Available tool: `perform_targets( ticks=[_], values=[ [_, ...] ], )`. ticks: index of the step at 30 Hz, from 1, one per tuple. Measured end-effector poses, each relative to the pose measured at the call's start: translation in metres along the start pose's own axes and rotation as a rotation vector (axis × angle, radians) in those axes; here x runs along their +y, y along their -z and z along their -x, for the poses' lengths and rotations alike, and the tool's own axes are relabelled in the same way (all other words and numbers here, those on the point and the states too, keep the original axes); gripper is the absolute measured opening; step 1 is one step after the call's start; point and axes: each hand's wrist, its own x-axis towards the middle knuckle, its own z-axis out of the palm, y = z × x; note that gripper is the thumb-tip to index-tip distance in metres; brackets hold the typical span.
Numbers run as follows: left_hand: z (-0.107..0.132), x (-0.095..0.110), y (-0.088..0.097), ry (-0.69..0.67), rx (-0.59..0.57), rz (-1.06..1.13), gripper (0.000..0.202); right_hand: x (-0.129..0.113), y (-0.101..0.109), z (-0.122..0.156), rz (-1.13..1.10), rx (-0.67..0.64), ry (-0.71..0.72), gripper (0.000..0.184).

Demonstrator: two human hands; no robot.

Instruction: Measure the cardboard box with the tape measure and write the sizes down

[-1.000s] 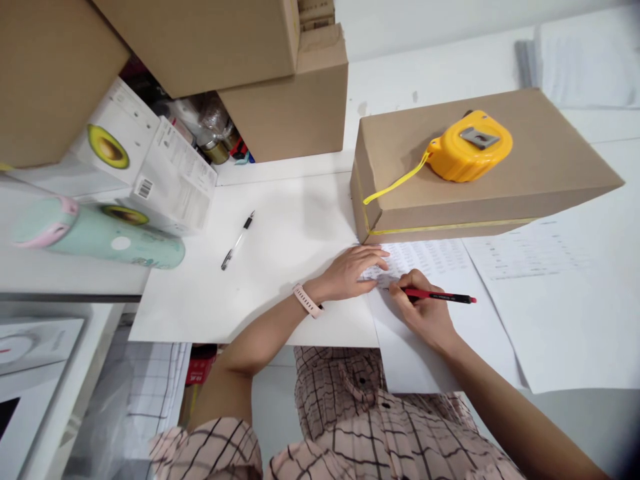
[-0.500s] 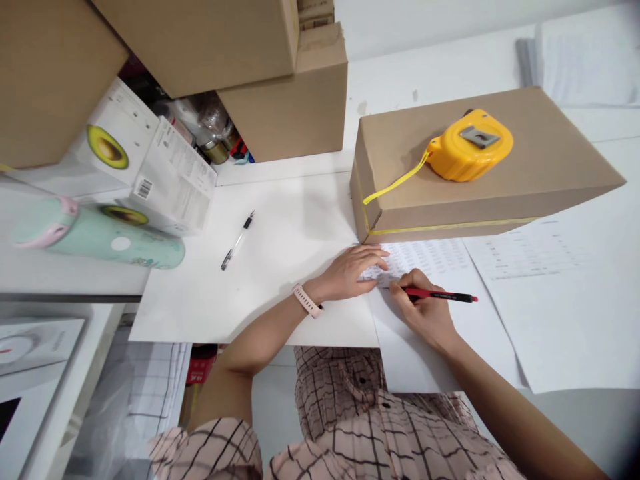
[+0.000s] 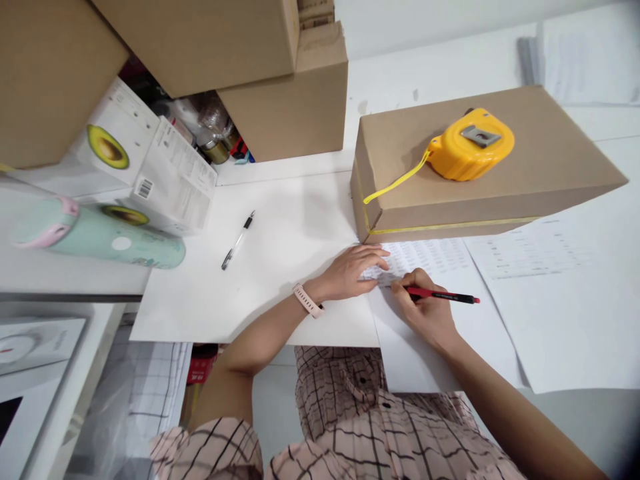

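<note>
My right hand (image 3: 426, 312) is closed round a red and black pen (image 3: 445, 295), its tip down at the printed text on a sheet of paper (image 3: 440, 360). My left hand (image 3: 350, 272) lies open across that sheet's left edge, fingers apart, with a pink band (image 3: 308, 301) on the wrist. Just beyond the hands stands a cardboard box (image 3: 480, 193), covering the far part of the paper. On top of it rests a yellow tape measure (image 3: 471, 147) with a yellow strap. A second printed sheet (image 3: 565, 320) lies to the right.
A clear pen with a black grip (image 3: 238, 240) lies on the white table (image 3: 280, 220). At left are a mint-green bottle (image 3: 120, 241) on its side and white boxes with avocado pictures (image 3: 173, 180). Large cardboard boxes (image 3: 295, 113) are stacked behind; papers (image 3: 585, 63) lie far right.
My right hand and the pen have shifted very slightly to the right along the paper. My left hand stays in place.
</note>
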Motion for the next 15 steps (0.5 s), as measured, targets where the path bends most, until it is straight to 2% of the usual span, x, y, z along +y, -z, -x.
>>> perform_targets(
  ticks=[7, 10, 12, 15],
  values=[
    [0.000, 0.000, 0.000, 0.016, -0.005, 0.001, 0.031, -0.002, -0.001, -0.001, -0.032, 0.009, -0.012, 0.027],
    [0.000, 0.000, 0.000, 0.007, -0.003, -0.008, 0.031, 0.000, 0.000, 0.002, -0.052, 0.100, -0.004, 0.026],
    [0.000, -0.001, 0.001, -0.006, -0.001, -0.011, 0.030, 0.005, 0.007, 0.004, -0.033, 0.189, -0.031, 0.022],
    [0.001, -0.002, 0.001, -0.019, -0.002, -0.009, 0.028, 0.021, 0.033, 0.006, 0.129, 0.263, -0.038, 0.019]
  ],
)
